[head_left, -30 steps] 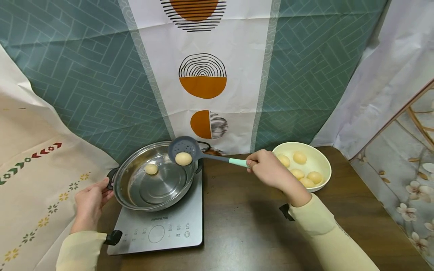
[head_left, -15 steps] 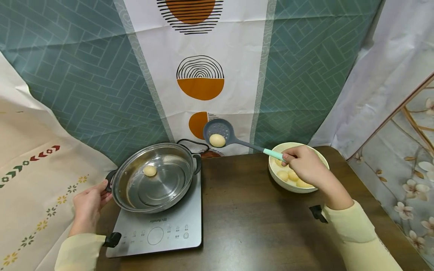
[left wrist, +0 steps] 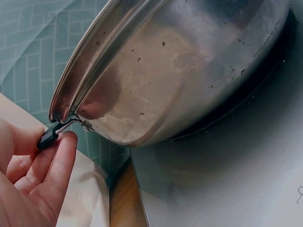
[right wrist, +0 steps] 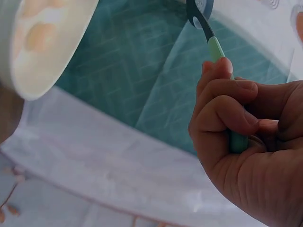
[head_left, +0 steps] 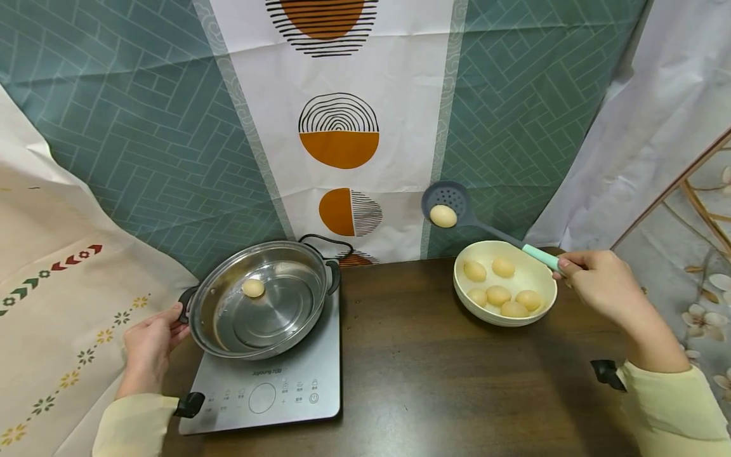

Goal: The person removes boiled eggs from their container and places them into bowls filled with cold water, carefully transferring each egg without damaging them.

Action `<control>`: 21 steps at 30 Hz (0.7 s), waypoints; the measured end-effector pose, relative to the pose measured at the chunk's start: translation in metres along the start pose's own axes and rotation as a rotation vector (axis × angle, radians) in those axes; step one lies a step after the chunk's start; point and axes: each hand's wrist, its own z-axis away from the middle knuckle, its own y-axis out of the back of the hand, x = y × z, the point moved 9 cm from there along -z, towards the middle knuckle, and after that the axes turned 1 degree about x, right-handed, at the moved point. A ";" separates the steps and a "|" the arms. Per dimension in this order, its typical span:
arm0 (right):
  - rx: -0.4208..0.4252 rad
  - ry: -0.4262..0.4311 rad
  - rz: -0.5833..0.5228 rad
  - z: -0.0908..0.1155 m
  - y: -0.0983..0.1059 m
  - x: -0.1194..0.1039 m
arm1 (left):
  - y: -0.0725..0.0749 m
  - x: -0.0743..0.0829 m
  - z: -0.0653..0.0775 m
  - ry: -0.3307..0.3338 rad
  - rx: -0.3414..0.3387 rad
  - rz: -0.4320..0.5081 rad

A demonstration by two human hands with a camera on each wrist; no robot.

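My right hand [head_left: 608, 289] grips the mint-green handle of a grey skimmer [head_left: 454, 190], fingers curled round it in the right wrist view. On the skimmer's perforated head lies a pale yellow egg [head_left: 443, 216], raised behind and left of a cream bowl [head_left: 539, 276]. Several similar eggs [head_left: 499, 295] lie in that bowl, below the skimmer's handle. At the left, my left hand [head_left: 151, 346] pinches the black side handle [left wrist: 49, 137] of a wide steel pot [head_left: 274, 317] between thumb and fingers. One more egg [head_left: 253, 288] is inside the pot.
Under the pot is a silver induction cooker [head_left: 320, 374] with a touch panel. Its black cord [head_left: 328, 240] runs behind the pot. A brown wooden table [head_left: 400, 355] spans between cooker and bowl. Patterned cloth [head_left: 502, 127] hangs along the back and sides.
My right hand has carried the skimmer with its egg rightward, from above the pot to behind the bowl. My left hand stays on the pot's handle.
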 end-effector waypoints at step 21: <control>-0.033 -0.151 0.078 0.029 -0.023 0.108 | 0.001 0.002 0.002 -0.013 0.021 -0.025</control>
